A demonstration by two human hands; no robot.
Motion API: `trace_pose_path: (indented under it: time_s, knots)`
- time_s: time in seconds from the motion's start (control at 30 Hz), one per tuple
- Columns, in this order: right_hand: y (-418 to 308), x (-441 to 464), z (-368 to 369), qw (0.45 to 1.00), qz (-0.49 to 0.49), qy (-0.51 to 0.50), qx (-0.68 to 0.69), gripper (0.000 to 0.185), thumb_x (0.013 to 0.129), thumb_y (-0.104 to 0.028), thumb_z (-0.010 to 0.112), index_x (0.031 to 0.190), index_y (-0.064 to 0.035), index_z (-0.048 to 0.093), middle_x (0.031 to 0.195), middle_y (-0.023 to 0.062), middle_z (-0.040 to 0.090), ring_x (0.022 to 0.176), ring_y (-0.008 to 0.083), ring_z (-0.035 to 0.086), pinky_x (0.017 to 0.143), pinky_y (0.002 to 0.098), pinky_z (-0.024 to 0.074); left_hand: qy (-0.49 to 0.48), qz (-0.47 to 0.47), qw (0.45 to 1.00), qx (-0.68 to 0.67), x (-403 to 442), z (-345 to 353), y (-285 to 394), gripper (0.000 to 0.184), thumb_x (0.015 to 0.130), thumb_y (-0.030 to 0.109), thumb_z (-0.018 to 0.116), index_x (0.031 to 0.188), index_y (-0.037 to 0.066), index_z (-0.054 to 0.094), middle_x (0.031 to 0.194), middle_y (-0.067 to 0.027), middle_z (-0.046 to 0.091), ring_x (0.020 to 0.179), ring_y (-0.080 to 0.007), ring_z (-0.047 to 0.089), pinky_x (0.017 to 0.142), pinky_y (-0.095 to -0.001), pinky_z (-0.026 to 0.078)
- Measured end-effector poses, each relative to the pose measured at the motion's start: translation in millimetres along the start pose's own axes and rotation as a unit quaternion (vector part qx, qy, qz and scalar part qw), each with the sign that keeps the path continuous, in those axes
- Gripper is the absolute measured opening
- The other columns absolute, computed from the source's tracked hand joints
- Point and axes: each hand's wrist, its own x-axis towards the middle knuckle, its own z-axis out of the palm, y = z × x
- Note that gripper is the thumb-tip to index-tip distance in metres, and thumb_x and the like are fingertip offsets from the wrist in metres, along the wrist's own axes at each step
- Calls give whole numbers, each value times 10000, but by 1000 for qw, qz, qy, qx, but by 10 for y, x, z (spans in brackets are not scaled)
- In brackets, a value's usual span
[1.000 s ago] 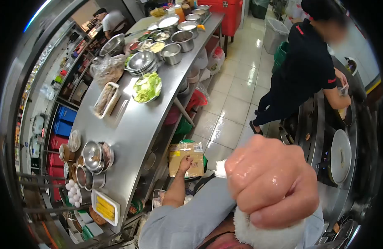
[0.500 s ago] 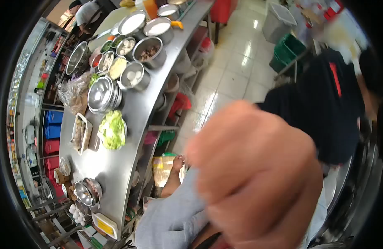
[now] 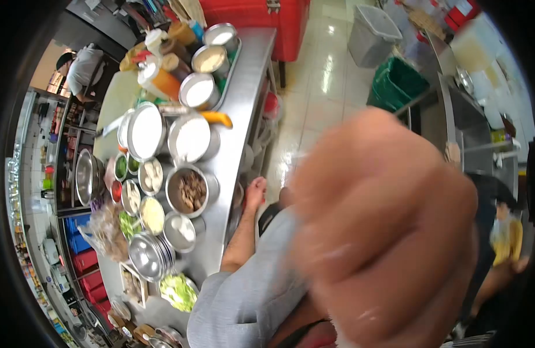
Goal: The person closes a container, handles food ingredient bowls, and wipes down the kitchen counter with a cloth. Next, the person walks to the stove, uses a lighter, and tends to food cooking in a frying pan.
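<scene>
My right hand (image 3: 389, 226) fills the lower right of the view, very close to the camera and blurred. Its fingers are curled into a fist, and whatever lies inside is hidden. My left arm, below a grey sleeve, reaches along the steel table's edge. At its end my left hand (image 3: 256, 190) is small in view, with loosely bent fingers and nothing visible in it. Nearest to it on the steel table (image 3: 224, 200) stands a metal pot of brown cooked pieces (image 3: 192, 190). Beside that are a pot with white pieces (image 3: 181, 231) and a pot of white contents with a yellow handle (image 3: 192, 138).
Stacked metal bowls (image 3: 148, 255) and lettuce (image 3: 178, 292) are on the table, with squeeze bottles (image 3: 160, 78) farther back. Across the tiled floor (image 3: 325, 93) stand a grey bin (image 3: 373, 37) and a green-lined bin (image 3: 398, 84). One person (image 3: 84, 69) is far left; another's arm (image 3: 502, 278) shows at right.
The view has shifted, so the table's pots appear nearer and lower. My left hand now appears higher in view, beside the pots. The dark-clothed person has moved lower right. My right fist stays close.
</scene>
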Motion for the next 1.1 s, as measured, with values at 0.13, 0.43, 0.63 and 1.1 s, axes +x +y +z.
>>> trace_pose_path:
  time_s: [0.13, 0.43, 0.63, 1.1]
  knots:
    - [821, -135, -403, 962, -168, 198, -82, 173, 576, -45, 585, 705, -66, 472, 596, 33, 499, 410, 156, 413, 352, 269, 264, -98, 40, 994, 21, 580, 618, 1100, 381, 838, 280, 583, 1132, 43, 531, 827, -32, 590, 695, -102, 549, 598, -244, 430]
    - [2030, -282, -2360, 963, -191, 188, -9, 105, 631, -45, 564, 675, -52, 469, 583, 38, 471, 416, 135, 416, 356, 248, 244, -113, 231, 965, 52, 1744, 1708, 3340, 322, 854, 204, 580, 1117, 23, 544, 905, -24, 568, 769, -110, 515, 720, -247, 436]
    - [2791, -274, -3560, 964, -168, 187, -85, 149, 624, -58, 563, 608, -76, 417, 564, 4, 443, 413, 123, 402, 384, 247, 266, 76, 344, 935, 46, 2397, 1385, 5355, 326, 869, 214, 564, 1143, 40, 524, 935, -36, 551, 840, -117, 510, 791, -261, 421]
    - [4938, 52, -5699, 975, -31, 148, -161, 215, 582, -33, 548, 505, -96, 358, 516, -4, 420, 379, 125, 374, 381, 247, 261, 138, 368, 900, 188, 6221, 1145, 8239, 454, 866, 318, 554, 1194, 14, 480, 901, -44, 570, 699, -76, 526, 615, -216, 406]
